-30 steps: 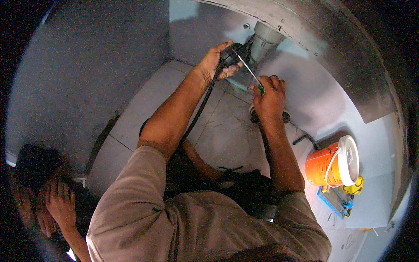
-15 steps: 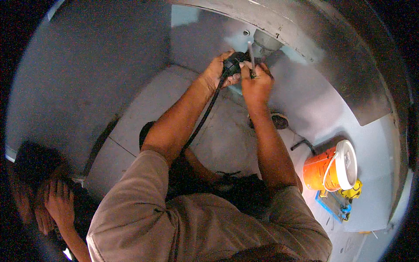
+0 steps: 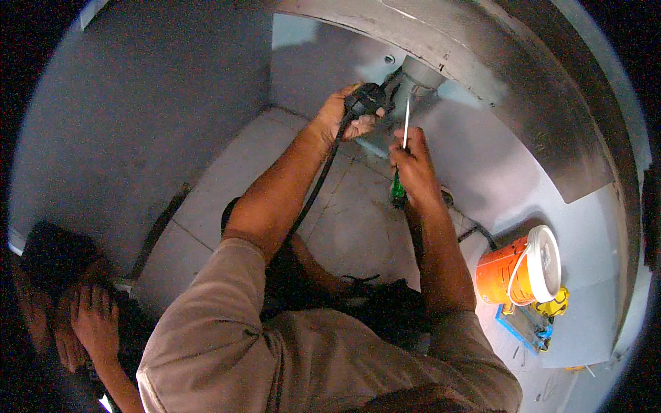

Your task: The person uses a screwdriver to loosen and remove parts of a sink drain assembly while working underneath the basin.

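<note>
My left hand (image 3: 344,113) grips a black plug (image 3: 366,100) at the end of a black cable (image 3: 318,186), held up near a grey pipe fitting (image 3: 416,76) under a metal counter (image 3: 496,82). My right hand (image 3: 413,165) holds a green-handled screwdriver (image 3: 403,148) upright, its thin metal shaft pointing up towards the plug and the fitting. The two hands are close together, a short gap between them.
An orange bucket with a white lid (image 3: 520,268) lies on its side on the grey floor at the right, with a yellow object (image 3: 554,303) and a blue frame (image 3: 523,327) next to it. Another person's hand (image 3: 86,320) shows at the lower left. Grey walls close in behind.
My right hand dropped slightly and turned the screwdriver so its shaft points upward. The left hand kept the plug near the pipe fitting.
</note>
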`<state>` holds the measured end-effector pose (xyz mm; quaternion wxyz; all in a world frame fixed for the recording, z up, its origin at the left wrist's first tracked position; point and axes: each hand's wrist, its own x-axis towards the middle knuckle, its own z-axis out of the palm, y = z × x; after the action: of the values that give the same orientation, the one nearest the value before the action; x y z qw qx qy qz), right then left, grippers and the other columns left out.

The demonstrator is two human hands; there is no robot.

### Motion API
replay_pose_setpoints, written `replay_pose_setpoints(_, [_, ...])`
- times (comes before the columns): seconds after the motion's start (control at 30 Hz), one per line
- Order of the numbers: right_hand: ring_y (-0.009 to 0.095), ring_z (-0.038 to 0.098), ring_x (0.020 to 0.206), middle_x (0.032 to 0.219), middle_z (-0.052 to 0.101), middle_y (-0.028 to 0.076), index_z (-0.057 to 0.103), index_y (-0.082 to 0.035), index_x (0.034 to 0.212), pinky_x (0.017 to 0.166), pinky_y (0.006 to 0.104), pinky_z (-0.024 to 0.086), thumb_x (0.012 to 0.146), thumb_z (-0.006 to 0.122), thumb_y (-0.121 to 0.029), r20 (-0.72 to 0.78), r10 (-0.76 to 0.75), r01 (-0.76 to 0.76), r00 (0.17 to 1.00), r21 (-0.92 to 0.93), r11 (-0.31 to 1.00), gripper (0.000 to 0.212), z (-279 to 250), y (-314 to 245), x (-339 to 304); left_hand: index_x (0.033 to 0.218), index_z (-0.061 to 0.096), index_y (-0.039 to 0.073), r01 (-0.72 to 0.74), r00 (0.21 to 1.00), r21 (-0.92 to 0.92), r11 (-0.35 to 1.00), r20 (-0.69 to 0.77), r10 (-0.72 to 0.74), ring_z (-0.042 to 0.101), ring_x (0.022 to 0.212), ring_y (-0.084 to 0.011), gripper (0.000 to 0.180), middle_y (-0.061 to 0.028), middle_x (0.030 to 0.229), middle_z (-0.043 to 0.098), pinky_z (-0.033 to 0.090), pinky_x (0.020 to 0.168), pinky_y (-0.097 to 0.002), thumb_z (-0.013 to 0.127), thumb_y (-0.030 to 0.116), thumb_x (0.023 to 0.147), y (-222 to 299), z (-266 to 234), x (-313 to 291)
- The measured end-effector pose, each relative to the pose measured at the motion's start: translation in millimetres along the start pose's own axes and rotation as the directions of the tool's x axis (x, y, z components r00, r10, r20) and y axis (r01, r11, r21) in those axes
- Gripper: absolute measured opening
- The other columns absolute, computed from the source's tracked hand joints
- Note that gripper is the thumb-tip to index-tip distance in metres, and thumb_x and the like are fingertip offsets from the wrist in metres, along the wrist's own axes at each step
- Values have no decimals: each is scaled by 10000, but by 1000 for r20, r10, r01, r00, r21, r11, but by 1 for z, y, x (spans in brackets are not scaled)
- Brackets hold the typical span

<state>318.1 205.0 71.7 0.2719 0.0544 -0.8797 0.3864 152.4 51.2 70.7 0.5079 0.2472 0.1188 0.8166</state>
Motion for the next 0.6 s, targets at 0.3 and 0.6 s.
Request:
replay_pose_setpoints(0.3, [408,596,1158,1269,592,258,555,-37,1320,977,415,465,957,586,-178,72,62,-37,996,-302,953,390,-18,-51,-17,1082,581,39,17,999,-10,1000,43,-16,511,536,-227,420,-258,890,624,364,396,-280,426,418,990,5,-3,-3])
replay_pose_setpoints(0.6, [385,610,1153,1215,620,267,539,-58,1349,961,400,477,957,572,-175,121,142,-111,983,-233,966,410,-15,-53,-9,1031,593,35,115,977,64,991,171,-124,481,522,-215,430,-189,790,595,356,404,-279,430,430,985,11,-3,-6])
